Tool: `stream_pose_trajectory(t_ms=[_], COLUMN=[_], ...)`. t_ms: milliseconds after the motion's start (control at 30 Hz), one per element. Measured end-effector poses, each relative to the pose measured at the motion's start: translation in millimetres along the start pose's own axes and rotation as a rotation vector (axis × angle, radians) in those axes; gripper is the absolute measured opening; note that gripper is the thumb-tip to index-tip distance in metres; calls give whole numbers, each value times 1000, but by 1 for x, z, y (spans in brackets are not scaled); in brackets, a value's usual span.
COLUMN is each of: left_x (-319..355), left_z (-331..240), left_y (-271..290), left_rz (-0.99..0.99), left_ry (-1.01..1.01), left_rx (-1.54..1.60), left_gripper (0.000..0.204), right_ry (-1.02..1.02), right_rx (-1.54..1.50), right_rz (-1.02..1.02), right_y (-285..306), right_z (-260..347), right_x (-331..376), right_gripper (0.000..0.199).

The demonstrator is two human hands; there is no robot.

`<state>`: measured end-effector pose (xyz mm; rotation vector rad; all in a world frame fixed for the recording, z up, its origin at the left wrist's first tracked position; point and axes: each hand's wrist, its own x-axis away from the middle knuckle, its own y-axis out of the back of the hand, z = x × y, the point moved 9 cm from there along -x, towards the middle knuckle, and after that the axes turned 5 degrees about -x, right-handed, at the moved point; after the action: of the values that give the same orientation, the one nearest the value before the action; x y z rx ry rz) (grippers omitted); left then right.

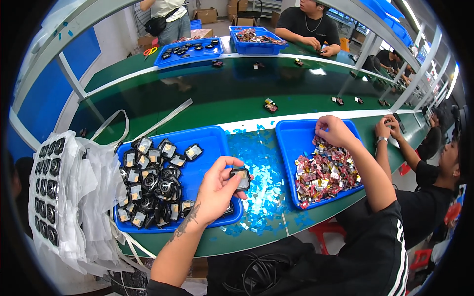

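My left hand [217, 190] grips a black smartwatch case [242, 178] between thumb and fingers, its pale inner face upward, near the right rim of a blue tray [210, 148]. Many similar watch cases [150, 185] lie heaped in that tray. My right hand [335, 132] reaches over a second blue tray [291, 140], fingers pinched together near its far side; whatever they hold is too small to make out. Below the hand lies a heap of small red, yellow and silver electronic parts [328, 170]. Scattered bits of shiny blue film [261, 180] cover the bench between the trays.
White packing trays holding watch cases [49, 187] are stacked at the left. Beyond the bench runs a dark green conveyor belt [197, 93] carrying small parts [270, 105]. Farther trays [192, 52] and a co-worker [311, 29] are across it. Another person [434, 182] sits at right.
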<state>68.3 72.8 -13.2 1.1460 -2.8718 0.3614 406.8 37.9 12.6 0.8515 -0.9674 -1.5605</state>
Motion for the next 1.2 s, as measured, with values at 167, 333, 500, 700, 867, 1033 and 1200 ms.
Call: stream_pose_trajectory(t_ms=[167, 333, 500, 700, 867, 1033, 1200], left_x=[4, 11, 15, 17, 19, 20, 22], left_z=[-7, -15, -26, -25, -26, -33, -34], left_y=[-2, -4, -31, -39, -34, -31, -32], left_rz=[-2, -61, 70, 199, 86, 53, 36], left_ry=[-85, -229, -355, -366, -352, -440, -485], left_rx=[-107, -280, -324, -351, -377, -483, -644], left_gripper=[27, 22, 24, 12, 11, 10, 12], right_ry=[-9, 190, 160, 136, 87, 63, 54], right_rx=[-286, -597, -1175, -1282, -1361, -1253, -1059], right_rz=[-392, -303, 17, -3, -15, 98, 172], right_y=[37, 18, -46, -62, -62, -62, -58], right_z=[42, 133, 184, 190, 190, 192, 192], right_x=[35, 80, 93, 85, 84, 83, 81], right_gripper=[10, 17, 17, 7, 5, 6, 9])
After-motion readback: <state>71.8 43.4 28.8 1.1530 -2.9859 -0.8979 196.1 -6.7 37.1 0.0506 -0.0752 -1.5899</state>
